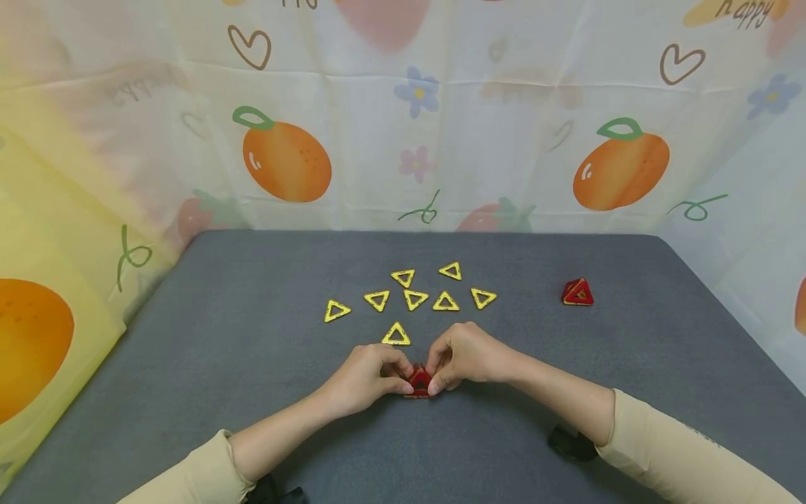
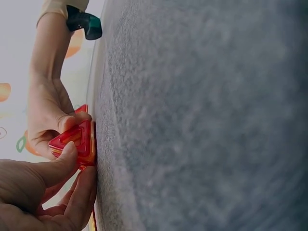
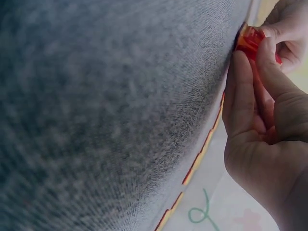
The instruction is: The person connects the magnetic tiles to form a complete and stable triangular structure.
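Note:
A small pyramid of red triangular magnetic tiles [image 1: 419, 380] stands on the grey table at the near middle, with both hands around it. My left hand [image 1: 367, 378] pinches its left side between thumb and fingers. From the other side, my right hand [image 1: 469, 355] grips it with thumb and fingertips. Up close in the left wrist view, the red pyramid [image 2: 83, 144] shows a sloping face under the left thumb, its lower edge at the tabletop. Fingers hide much of the red pyramid [image 3: 250, 41] in the right wrist view.
Several yellow triangle tiles [image 1: 415, 299] lie flat beyond the hands, the closest yellow tile [image 1: 396, 334] just past the left hand. A second red pyramid [image 1: 577, 292] stands at the far right of the table [image 1: 189, 364]. A printed cloth [image 1: 365, 140] hangs behind.

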Motion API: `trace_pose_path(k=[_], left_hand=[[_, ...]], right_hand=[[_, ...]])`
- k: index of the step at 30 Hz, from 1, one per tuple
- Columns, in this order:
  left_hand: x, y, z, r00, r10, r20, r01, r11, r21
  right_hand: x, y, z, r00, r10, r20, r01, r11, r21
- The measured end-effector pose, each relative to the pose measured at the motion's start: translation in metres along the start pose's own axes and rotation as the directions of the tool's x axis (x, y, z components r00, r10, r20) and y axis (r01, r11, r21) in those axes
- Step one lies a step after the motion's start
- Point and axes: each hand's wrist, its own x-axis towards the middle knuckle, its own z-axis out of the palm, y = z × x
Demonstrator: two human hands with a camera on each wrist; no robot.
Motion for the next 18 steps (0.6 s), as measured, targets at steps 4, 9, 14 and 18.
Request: trace_pose_path(k=[4, 9, 14, 18], left_hand=[[0.004, 0.000, 0.000, 1.000, 0.000, 0.016, 0.000, 1.000, -0.001], [0.010, 0.001, 0.002, 1.000, 0.013, 0.006, -0.013, 1.000, 0.021], [0.020, 0.006, 0.002, 0.999, 0.029, -0.037, -0.027, 0.998, 0.058], [0.031, 0.014, 0.002, 0.996, 0.028, -0.087, -0.021, 0.996, 0.087]], right_hand=[[0.000, 0.002, -0.002, 1.000, 0.009, 0.009, -0.009, 1.000, 0.020], [0.000, 0.006, -0.007, 1.000, 0.025, 0.009, -0.025, 0.999, 0.037], [-0.002, 0.008, -0.017, 0.999, 0.031, -0.016, -0.031, 0.999, 0.025], [-0.004, 0.008, -0.029, 0.998, 0.025, -0.052, -0.026, 1.000, -0.005]])
